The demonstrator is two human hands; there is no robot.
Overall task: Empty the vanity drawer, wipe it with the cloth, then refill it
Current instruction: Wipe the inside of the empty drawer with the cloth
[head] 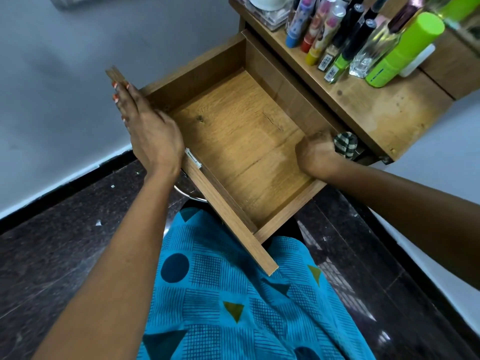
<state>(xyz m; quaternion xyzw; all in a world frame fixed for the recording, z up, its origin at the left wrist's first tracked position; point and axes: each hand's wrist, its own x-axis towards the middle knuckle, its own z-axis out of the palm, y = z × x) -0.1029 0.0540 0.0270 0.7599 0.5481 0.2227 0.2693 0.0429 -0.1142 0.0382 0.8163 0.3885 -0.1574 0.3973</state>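
The wooden vanity drawer (241, 131) stands pulled out over my lap, and nothing lies inside it. My left hand (148, 126) rests with straight fingers along the drawer's front panel at the left. My right hand (317, 152) is curled at the drawer's right wall and grips a dark green and white checked cloth (345, 145), bunched up just outside that wall.
The vanity top (376, 110) at the upper right carries several bottles, spray cans and tubes, among them a green can (405, 50) and a clear glass bottle (374, 48). A dark stone floor (52, 255) and a grey wall lie to the left.
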